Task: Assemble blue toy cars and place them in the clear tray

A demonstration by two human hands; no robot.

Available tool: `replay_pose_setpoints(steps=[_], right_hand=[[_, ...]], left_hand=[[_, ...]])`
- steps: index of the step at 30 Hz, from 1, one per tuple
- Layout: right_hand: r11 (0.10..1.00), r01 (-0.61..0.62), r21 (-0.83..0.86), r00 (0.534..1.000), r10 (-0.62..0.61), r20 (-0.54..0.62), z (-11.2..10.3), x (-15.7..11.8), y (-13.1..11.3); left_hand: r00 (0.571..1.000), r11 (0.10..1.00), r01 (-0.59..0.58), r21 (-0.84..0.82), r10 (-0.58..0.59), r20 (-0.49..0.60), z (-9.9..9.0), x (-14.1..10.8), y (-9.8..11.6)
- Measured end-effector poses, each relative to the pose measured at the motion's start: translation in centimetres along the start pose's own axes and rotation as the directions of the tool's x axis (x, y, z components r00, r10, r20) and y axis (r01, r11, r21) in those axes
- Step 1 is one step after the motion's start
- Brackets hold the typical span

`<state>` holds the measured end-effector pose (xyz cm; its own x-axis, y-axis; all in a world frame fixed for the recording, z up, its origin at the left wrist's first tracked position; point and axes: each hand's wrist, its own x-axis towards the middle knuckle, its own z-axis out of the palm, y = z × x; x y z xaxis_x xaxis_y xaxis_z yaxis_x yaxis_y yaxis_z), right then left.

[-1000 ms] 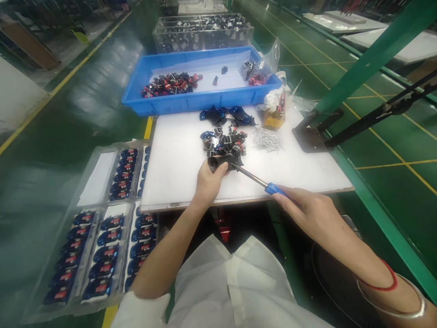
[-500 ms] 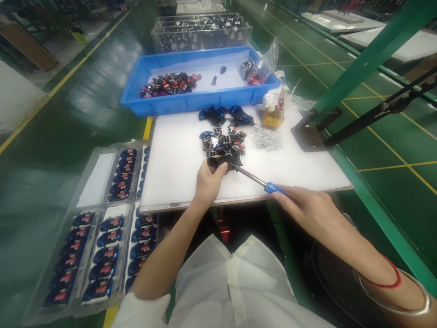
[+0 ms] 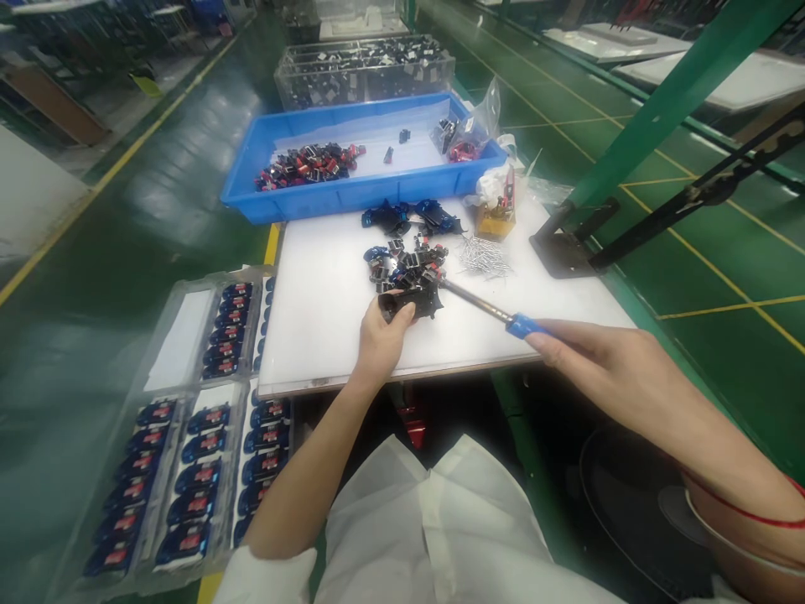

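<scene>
My left hand is shut around a black plastic piece, probably a model car part, at the near edge of a heap of small black, blue and red parts. My right hand grips a screwdriver by its blue handle. The screwdriver's metal shaft reaches left, and its tip meets the black piece, hidden behind it. Both hands are above a white work board. Blue car bodies lie beyond the heap, next to a scatter of loose screws.
A blue tray of parts stands behind the board, with a clear bin of dark parts beyond it. A clear tray of blue model cars sits at the left. A small yellow box and black metal stand are at the right.
My right hand has swung rightward, and the screwdriver now lies flatter across the board. My left hand stays on the black piece. The view has tilted slightly.
</scene>
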<state>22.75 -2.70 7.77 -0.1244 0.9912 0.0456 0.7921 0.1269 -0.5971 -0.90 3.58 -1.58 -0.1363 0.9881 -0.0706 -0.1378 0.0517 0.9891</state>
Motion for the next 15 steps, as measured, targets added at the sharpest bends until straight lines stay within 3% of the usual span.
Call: replay_pose_setpoints(steps=[3,6,9,12,15], right_hand=[[0.95,-0.139,0.279,0.988,0.151,-0.019,0.6,1.2,0.1],[0.769,-0.215,0.602,0.972,0.228,0.057,2.6,2.7,0.2],[0.619,-0.257,0.742,0.965,0.211,0.158,5.0,4.1,0.0],[0.549,-0.276,0.789,0.961,0.168,0.219,6.5,4.8,-0.4],[0.487,-0.301,0.82,0.953,0.174,0.247,6.8,5.0,-0.8]], left_hand=[[1.0,0.999,-0.009,0.033,0.009,0.008,-0.1,-0.2,0.3],[0.995,0.988,-0.1,0.12,0.097,0.035,-0.2,-1.1,0.7],[0.962,0.919,-0.271,0.285,0.25,0.108,-0.2,-2.4,0.9],[0.872,0.777,-0.488,0.397,0.414,0.261,-0.4,-3.5,0.6],[0.721,0.597,-0.692,0.406,0.547,0.425,-0.7,-3.9,0.2]])
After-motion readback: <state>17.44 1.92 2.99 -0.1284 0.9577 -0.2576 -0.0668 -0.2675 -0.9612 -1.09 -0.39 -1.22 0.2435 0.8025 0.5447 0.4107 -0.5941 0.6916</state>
